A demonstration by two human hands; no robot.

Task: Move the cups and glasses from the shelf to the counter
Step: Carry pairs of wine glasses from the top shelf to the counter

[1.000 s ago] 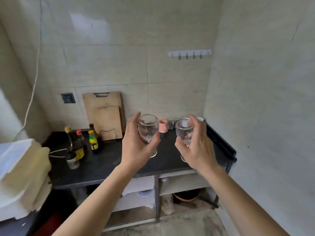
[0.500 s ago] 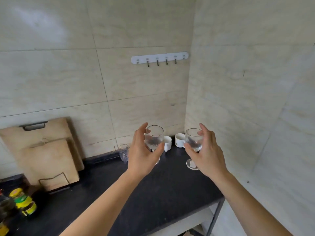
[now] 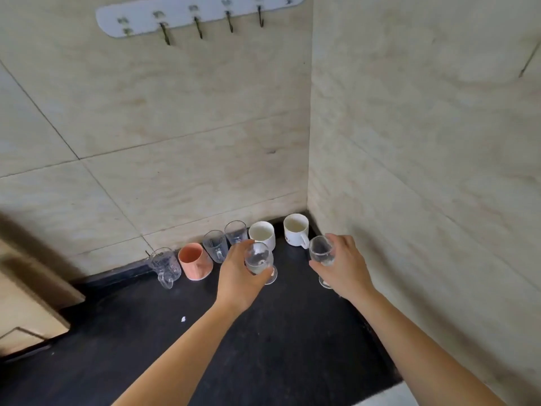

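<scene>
The black counter (image 3: 263, 347) fills the lower view, running into a corner of pale wall tiles (image 3: 175, 112) with a white hook rail (image 3: 199, 13) above. Along the back edge stands a row of drinkware: two white mugs (image 3: 262, 233) in the corner, two clear tumblers (image 3: 216, 245), a pink cup (image 3: 194, 260) and a clear handled mug (image 3: 164, 265). The left hand (image 3: 238, 276) has its fingers wrapped around the bowl of a stemmed glass (image 3: 259, 260), whose foot sits at or just above the counter, just in front of the nearer white mug. The right hand (image 3: 344, 266) is clamped the same way on a second stemmed glass (image 3: 321, 253), near the side wall. The risk, I judge, is crowding: a foot set down on a tilt could topple the glass, or its bowl could knock a mug. No readable writing or brand shows anywhere.
</scene>
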